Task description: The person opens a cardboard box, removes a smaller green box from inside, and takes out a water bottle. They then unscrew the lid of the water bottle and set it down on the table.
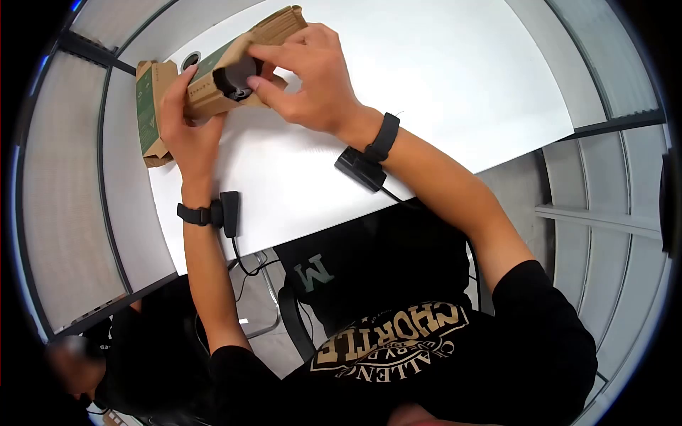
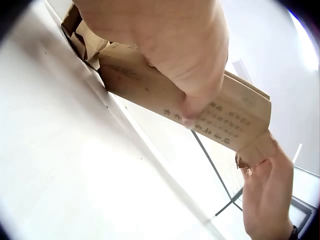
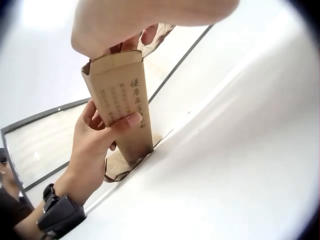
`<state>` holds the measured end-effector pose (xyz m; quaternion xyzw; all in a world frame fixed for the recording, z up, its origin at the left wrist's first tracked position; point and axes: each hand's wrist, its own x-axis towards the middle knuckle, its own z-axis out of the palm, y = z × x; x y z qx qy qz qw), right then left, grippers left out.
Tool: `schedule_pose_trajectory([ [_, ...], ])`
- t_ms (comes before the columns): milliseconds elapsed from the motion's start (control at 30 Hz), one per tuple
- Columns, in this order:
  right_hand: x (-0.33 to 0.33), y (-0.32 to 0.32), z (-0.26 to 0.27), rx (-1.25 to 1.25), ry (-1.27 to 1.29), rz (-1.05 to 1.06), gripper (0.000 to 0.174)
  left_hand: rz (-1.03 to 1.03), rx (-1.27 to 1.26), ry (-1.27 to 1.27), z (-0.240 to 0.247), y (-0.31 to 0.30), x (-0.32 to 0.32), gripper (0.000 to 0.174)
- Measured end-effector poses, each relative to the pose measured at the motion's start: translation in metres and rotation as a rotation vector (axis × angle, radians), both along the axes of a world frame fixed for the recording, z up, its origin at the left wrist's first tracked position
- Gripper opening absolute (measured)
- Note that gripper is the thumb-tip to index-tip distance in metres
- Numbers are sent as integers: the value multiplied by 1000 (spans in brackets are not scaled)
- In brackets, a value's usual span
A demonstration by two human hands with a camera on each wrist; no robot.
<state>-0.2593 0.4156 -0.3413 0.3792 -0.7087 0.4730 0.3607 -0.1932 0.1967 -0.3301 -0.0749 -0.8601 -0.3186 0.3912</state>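
A brown cardboard box (image 1: 206, 96) with green panels is held tilted above the white table, its near end open and a dark, round item showing inside. My left hand (image 1: 190, 138) grips the box around its side, the thumb across the printed face of the box (image 2: 220, 117) in the left wrist view. At the open end, my right hand (image 1: 309, 82) pinches the cardboard edge, thumb and fingers at the mouth. In the right wrist view the fingers of my right hand (image 3: 145, 15) reach behind the box's top edge and are partly hidden.
Another green and brown box (image 1: 148, 113) stands at the table's left edge. A round dark-and-silver item (image 1: 191, 61) lies behind the held box. The white table (image 1: 440, 85) extends to the right, with panels around it. Another person (image 1: 142, 355) is at the lower left.
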Motion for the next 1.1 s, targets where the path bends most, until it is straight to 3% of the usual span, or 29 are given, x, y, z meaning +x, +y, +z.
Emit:
schedule_pose_trajectory([
  [100, 9, -2, 10, 29, -93, 39, 59, -26, 20, -10, -2, -2, -1, 69],
  [200, 5, -2, 5, 6, -103, 48, 60, -9, -16, -4, 2, 2, 1, 68],
  [600, -3, -7, -7, 68, -193, -9, 44, -9, -187, 36, 3, 2, -3, 66],
  [833, -2, -3, -4, -248, -160, 53, 45, 33, 5, -72, 0, 3, 0, 66],
  [933, -1, 6, 5, -484, -157, -48, 40, 38, 5, -40, -2, -1, -1, 67],
  [1100, -11, 3, -1, -477, -204, 11, 65, 27, -47, 30, -4, -4, -4, 66],
])
